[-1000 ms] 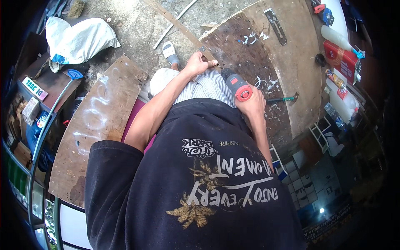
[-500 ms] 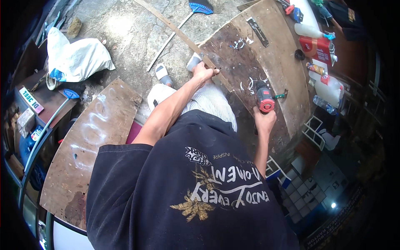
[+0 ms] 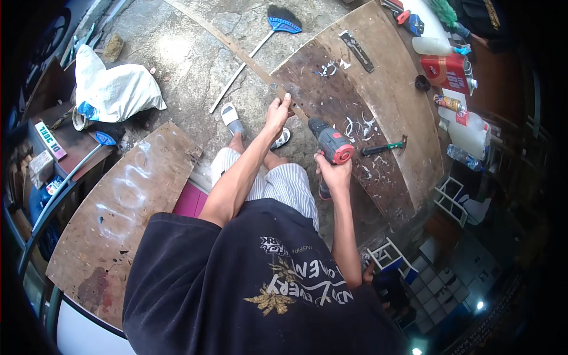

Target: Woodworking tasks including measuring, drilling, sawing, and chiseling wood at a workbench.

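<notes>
My left hand is closed round a long, narrow brown strip, close to its near end. The strip runs from there toward the far left over the concrete floor. In my right hand is a red and grey cordless drill, gripped by its handle. Its chuck points away and to the left, close beside the strip's near end; whether a bit touches the strip I cannot make out. Right of the drill, a hammer with a dark green handle lies on a worn wooden board among white curled shavings.
A blue broom lies on the floor ahead. At left are a white sack and another brown board. Bottles, a red can and a spray can line the right side. A dark flat bar rests on the far board.
My right hand has brought the drill leftward, away from beside the hammer to the strip's near end. My left hand still holds the strip and sits slightly lower and further left in view.
</notes>
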Tool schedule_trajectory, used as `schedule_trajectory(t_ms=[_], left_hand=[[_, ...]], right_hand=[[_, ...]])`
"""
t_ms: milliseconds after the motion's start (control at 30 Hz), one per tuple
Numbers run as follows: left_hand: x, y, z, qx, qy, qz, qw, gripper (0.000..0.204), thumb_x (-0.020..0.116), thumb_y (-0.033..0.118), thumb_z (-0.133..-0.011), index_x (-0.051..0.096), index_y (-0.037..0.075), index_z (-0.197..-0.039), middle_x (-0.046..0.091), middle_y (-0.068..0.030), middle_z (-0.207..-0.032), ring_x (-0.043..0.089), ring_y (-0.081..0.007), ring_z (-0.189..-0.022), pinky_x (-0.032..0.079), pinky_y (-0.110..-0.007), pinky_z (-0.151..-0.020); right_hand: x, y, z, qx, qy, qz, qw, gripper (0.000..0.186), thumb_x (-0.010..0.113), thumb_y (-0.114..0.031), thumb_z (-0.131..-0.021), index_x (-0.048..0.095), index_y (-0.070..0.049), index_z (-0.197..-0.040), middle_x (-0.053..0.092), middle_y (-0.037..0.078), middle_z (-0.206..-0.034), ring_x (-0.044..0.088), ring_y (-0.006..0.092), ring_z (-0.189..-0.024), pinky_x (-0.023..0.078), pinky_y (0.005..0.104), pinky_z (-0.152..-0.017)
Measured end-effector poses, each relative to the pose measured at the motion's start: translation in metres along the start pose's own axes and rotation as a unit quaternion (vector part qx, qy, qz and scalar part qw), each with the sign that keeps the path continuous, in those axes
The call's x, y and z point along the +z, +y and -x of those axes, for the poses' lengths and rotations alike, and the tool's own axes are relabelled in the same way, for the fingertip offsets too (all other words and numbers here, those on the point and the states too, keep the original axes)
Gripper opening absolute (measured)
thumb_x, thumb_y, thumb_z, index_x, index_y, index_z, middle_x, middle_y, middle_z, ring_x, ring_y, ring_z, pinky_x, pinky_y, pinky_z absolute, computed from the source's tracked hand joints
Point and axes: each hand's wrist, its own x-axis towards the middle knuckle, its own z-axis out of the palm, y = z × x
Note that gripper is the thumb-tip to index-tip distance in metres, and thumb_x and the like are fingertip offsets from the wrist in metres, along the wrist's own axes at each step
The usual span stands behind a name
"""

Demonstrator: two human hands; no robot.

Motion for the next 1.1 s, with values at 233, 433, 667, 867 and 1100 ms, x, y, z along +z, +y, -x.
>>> schedule_trajectory(t_ms=[233, 433, 667, 867, 1100], left_hand=[[0.004, -0.001, -0.001, 0.049, 0.013, -0.053, 0.997, 0.038, 0.075, 0.029, -0.096, 0.065, -0.006, -0.107, 0.073, -0.0137, -0.096, 0.073, -0.0207, -0.083, 0.061, -0.035, -0.072], [0.003, 0.010, -0.006, 0.029, 0.015, -0.142, 0.989, 0.036, 0.077, 0.025, -0.094, 0.066, -0.008, -0.102, 0.075, -0.0163, -0.090, 0.075, -0.0213, -0.079, 0.061, -0.035, -0.069], [0.009, 0.018, -0.005, -0.011, 0.027, -0.231, 0.972, 0.043, 0.078, 0.027, -0.092, 0.063, -0.007, -0.113, 0.075, -0.0194, -0.105, 0.073, -0.0268, -0.097, 0.057, -0.040, -0.084], [0.004, -0.002, -0.015, 0.018, 0.060, -0.245, 0.967, 0.042, 0.076, 0.025, -0.095, 0.061, -0.004, -0.122, 0.073, -0.0133, -0.106, 0.068, -0.0202, -0.095, 0.054, -0.036, -0.083], [0.001, -0.019, -0.020, -0.014, 0.078, -0.346, 0.935, 0.072, 0.073, 0.054, -0.089, 0.060, -0.007, -0.124, 0.068, -0.0319, -0.119, 0.061, -0.0425, -0.124, 0.045, -0.046, -0.106]], right_hand=[[0.009, -0.019, -0.044, 0.026, -0.030, 0.196, 0.980, 0.025, 0.079, -0.028, -0.077, 0.075, -0.004, -0.085, 0.070, 0.009, -0.061, 0.073, 0.0245, -0.061, 0.059, 0.0396, -0.069], [0.007, -0.025, -0.051, 0.019, -0.040, 0.194, 0.980, 0.025, 0.077, -0.027, -0.077, 0.075, -0.003, -0.085, 0.070, 0.009, -0.061, 0.074, 0.0244, -0.061, 0.059, 0.0389, -0.070], [0.009, -0.011, -0.057, -0.038, -0.014, 0.291, 0.956, 0.019, 0.076, -0.022, -0.076, 0.073, -0.005, -0.085, 0.070, 0.006, -0.063, 0.069, 0.0168, -0.057, 0.056, 0.0341, -0.063], [0.019, -0.058, -0.057, 0.017, -0.021, 0.387, 0.922, 0.033, 0.077, -0.028, -0.073, 0.075, -0.002, -0.093, 0.075, 0.023, -0.087, 0.073, 0.0419, -0.090, 0.057, 0.0511, -0.079], [0.020, -0.086, -0.048, 0.008, -0.038, 0.425, 0.905, 0.038, 0.081, -0.028, -0.070, 0.074, -0.002, -0.097, 0.073, 0.025, -0.090, 0.071, 0.0455, -0.092, 0.057, 0.0526, -0.082]])
